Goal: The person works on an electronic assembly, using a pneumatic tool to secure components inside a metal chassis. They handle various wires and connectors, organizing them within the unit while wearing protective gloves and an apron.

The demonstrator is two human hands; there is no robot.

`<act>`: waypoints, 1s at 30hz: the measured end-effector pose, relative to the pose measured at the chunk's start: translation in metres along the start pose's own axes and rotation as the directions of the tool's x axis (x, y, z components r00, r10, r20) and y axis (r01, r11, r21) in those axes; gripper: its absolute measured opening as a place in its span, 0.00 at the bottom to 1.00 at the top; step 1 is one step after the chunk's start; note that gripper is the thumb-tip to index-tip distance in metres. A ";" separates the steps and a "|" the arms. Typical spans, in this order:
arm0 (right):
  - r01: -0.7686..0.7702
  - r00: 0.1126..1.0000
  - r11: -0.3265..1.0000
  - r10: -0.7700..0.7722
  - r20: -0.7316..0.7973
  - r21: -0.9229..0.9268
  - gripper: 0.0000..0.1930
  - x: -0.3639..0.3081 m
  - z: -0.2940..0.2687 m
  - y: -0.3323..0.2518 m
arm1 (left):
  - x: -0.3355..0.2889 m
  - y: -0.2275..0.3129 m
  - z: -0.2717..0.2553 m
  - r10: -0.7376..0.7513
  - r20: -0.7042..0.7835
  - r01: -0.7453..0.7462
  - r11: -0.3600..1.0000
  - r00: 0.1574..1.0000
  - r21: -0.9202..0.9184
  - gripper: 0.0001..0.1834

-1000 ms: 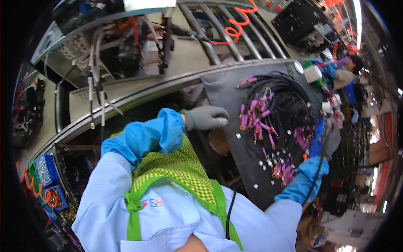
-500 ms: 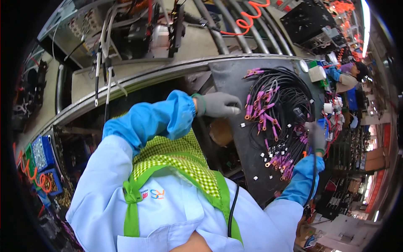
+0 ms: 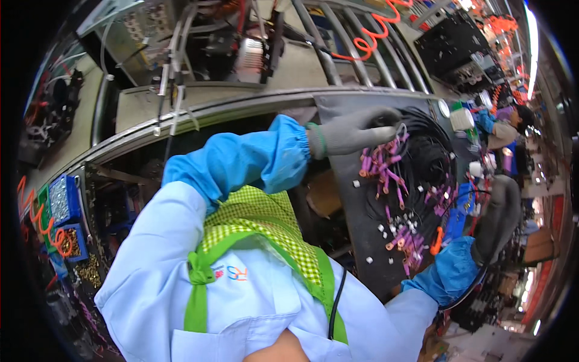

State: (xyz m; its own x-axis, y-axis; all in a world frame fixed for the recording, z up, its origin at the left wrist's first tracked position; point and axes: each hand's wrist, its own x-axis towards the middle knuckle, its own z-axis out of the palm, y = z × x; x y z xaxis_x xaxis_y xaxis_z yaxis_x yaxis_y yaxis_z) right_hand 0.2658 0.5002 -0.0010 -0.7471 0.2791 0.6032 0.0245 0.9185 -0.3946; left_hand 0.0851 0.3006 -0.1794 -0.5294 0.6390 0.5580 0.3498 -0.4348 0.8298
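Observation:
My left hand (image 3: 356, 131), in a grey glove with a green cuff edge, reaches over the near left end of a pile of black cables (image 3: 431, 154). Its fingers stretch forward with the thumb apart, covering some of the cable ends. Purple-sleeved cable ends with copper ring lugs (image 3: 383, 166) lie just below it. Off the right side of the table, my right hand (image 3: 499, 214), in a dark grey glove, is raised with its fingers folded around a black cable (image 3: 479, 192). The cable trails down past that forearm; its ends are hard to follow.
Small white pieces (image 3: 395, 220) are scattered over the dark tabletop (image 3: 362, 211). A blue tool or holder (image 3: 459, 211) and an orange piece (image 3: 437, 240) lie at its right. Metal rollers (image 3: 362, 54) run beyond. Blue bins of hardware (image 3: 63, 202) stand left. A co-worker (image 3: 506, 127) sits far right.
My left hand has moved right, onto the cable pile. My right hand has swung away from the pile, outward to the right, with the black cable. The view has shifted slightly.

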 end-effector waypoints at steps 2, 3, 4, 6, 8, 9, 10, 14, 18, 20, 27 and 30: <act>0.117 0.970 0.991 -0.128 0.204 0.066 0.08 0.005 0.036 -0.013 | 0.004 0.031 -0.003 -0.218 -0.004 0.201 0.904 0.976 -0.378 0.36; 0.081 0.933 0.983 -0.132 0.334 0.162 0.07 0.007 0.058 -0.020 | 0.000 0.038 -0.004 -0.254 -0.013 0.220 0.860 0.967 -0.461 0.41; 0.128 0.901 0.961 -0.216 0.375 0.245 0.09 0.007 0.073 -0.035 | -0.003 0.041 -0.009 -0.301 0.082 0.297 0.797 0.950 -0.526 0.42; 0.152 0.889 0.929 -0.278 0.364 0.338 0.11 0.007 0.098 -0.049 | -0.014 0.038 -0.019 -0.356 0.275 0.448 0.639 0.893 -0.625 0.43; 0.194 0.904 0.882 -0.331 0.271 0.430 0.12 0.011 0.122 -0.054 | -0.041 0.053 -0.029 -0.290 0.362 0.464 0.518 0.886 -0.719 0.39; 0.185 0.893 0.869 -0.344 0.291 0.459 0.12 0.014 0.134 -0.054 | -0.057 0.060 -0.035 -0.293 0.324 0.436 0.559 0.900 -0.705 0.38; 0.193 0.870 0.844 -0.383 0.311 0.500 0.11 0.016 0.146 -0.050 | -0.068 0.059 -0.040 -0.289 0.308 0.422 0.589 0.906 -0.689 0.38; 0.211 0.781 0.647 -0.562 0.271 0.733 0.21 0.011 0.195 -0.058 | -0.112 0.065 -0.067 -0.287 0.141 0.310 0.716 0.948 -0.626 0.33; 0.035 0.793 0.416 -0.565 0.228 0.909 0.38 0.011 0.212 -0.094 | -0.175 0.116 -0.122 -0.538 -0.365 0.397 0.829 0.760 -0.394 0.32; 0.003 0.816 0.378 -0.536 0.216 0.926 0.34 0.011 0.223 -0.093 | -0.182 0.130 -0.153 -0.541 -0.475 0.550 0.824 0.694 -0.134 0.28; -0.413 0.731 0.250 -0.482 0.483 0.876 0.17 -0.001 0.242 -0.122 | -0.186 0.097 -0.139 -0.449 -0.480 0.506 0.863 0.754 -0.013 0.20; -0.394 0.528 0.501 -0.563 0.636 0.771 0.13 -0.005 0.248 -0.135 | -0.161 0.074 -0.126 -0.669 -0.274 0.619 0.744 0.691 -0.253 0.19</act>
State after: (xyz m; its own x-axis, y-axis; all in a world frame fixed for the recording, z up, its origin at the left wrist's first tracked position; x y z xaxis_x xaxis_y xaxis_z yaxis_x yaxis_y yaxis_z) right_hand 0.1013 0.3053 -0.1231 -0.8304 -0.5481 0.1002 -0.2054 0.1339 -0.9695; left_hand 0.0987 0.0851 -0.2089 -0.8116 0.5586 -0.1710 -0.2629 -0.0878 0.9608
